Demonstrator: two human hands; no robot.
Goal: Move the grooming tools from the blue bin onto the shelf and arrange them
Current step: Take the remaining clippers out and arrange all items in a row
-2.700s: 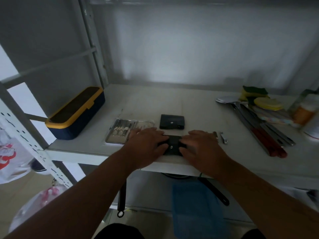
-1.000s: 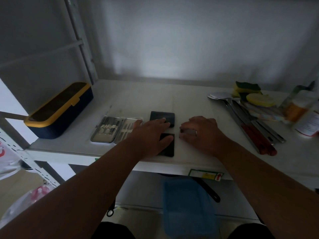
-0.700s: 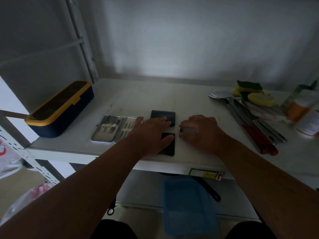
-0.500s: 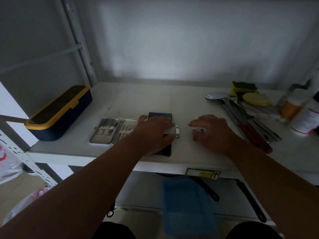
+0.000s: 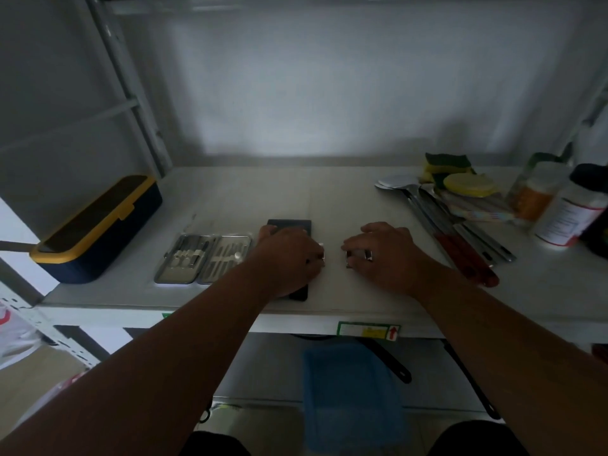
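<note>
My left hand [image 5: 289, 255] lies over two black pouches on the white shelf [image 5: 329, 199]. The far pouch [image 5: 289, 223] shows beyond my fingers, and only a corner of the near pouch [image 5: 299, 296] shows by my wrist. Its fingertips pinch a small metal nail clipper [image 5: 321, 255]. My right hand [image 5: 385, 255], a ring on one finger, curls its fingertips onto a second small metal clipper [image 5: 348, 259]. An open manicure case [image 5: 204, 261] with several steel tools lies left of my left hand. The blue bin [image 5: 352, 390] sits below the shelf.
A navy and yellow box [image 5: 98, 225] stands at the shelf's left end. Long kitchen utensils [image 5: 460, 238], sponges [image 5: 447, 162] and bottles [image 5: 572, 215] crowd the right side. A shelf post [image 5: 131, 93] rises at the back left.
Both hands left the near black pouch. My right hand slid right, and the two small metal clippers now lie apart under the fingertips of each hand.
</note>
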